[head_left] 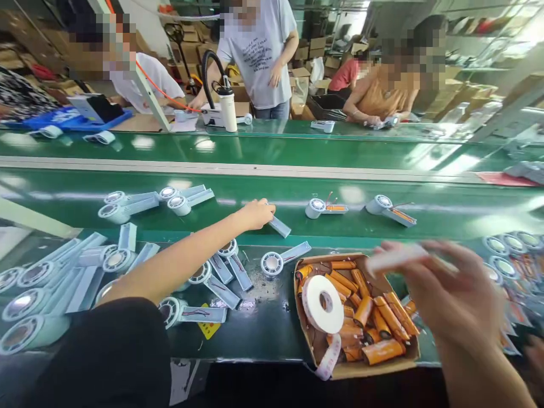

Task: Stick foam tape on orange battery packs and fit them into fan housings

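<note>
My left hand (256,213) reaches out over the green conveyor belt (272,198), its fingers closed on a pale blue fan-shaped part (280,226) lying there. Closer in, my right hand (450,300) is raised and blurred by motion, holding a white flat piece (395,258) above a cardboard box (357,368). In the box lie several orange battery cells (382,351) and a roll of white tape (323,303). Several more pale blue fan parts (204,280) lie under my left forearm.
Piles of fan parts lie at the left (42,294) and right (510,249) edges. Two parts with orange cells (325,208) (389,209) ride the belt. Across it, three people work, beside a white bottle with a black hose (227,107) and a blue tray (72,120).
</note>
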`<move>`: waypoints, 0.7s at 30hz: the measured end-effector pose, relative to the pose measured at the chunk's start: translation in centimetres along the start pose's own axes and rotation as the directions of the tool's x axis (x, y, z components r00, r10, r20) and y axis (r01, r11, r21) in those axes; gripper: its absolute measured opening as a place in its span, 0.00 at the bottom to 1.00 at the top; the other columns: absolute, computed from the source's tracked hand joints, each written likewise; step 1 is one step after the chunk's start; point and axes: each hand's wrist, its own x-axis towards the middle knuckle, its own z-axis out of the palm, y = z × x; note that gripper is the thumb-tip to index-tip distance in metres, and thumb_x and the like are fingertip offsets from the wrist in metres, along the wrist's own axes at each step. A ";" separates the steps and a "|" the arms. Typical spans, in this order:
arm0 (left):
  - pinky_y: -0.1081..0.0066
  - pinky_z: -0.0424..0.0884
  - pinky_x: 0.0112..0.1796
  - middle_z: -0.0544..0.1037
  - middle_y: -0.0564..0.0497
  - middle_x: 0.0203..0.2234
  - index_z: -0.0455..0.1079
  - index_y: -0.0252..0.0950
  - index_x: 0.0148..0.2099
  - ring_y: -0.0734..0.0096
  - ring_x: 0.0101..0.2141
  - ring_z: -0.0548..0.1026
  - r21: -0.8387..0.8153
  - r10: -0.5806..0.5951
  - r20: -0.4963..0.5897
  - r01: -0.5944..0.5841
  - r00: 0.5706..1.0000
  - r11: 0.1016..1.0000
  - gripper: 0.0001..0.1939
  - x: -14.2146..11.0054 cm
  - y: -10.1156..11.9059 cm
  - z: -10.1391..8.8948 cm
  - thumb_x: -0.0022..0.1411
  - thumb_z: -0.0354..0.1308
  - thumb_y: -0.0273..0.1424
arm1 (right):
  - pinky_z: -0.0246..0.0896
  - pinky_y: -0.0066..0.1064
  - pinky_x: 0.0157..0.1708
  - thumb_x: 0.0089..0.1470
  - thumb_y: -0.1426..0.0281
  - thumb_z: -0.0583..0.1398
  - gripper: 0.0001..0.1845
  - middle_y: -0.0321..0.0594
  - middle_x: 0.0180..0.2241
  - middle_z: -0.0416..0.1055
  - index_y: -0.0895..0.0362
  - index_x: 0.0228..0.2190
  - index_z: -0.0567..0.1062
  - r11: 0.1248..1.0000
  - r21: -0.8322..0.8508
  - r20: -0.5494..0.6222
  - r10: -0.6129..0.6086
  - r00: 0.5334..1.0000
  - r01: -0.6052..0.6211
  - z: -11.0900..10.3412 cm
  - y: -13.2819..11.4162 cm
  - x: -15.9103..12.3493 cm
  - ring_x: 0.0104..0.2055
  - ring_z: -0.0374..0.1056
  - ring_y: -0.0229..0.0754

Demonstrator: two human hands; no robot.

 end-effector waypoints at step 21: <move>0.70 0.71 0.46 0.85 0.50 0.45 0.79 0.43 0.48 0.63 0.47 0.81 -0.262 -0.035 0.003 0.035 0.999 0.964 0.11 3.1 -1.1 -0.8 0.67 0.57 0.33 | 0.64 0.33 0.35 0.72 0.65 0.56 0.15 0.43 0.38 0.84 0.54 0.55 0.75 0.527 -0.746 0.631 0.362 0.686 0.407 17.2 6.8 10.0 0.39 0.80 0.52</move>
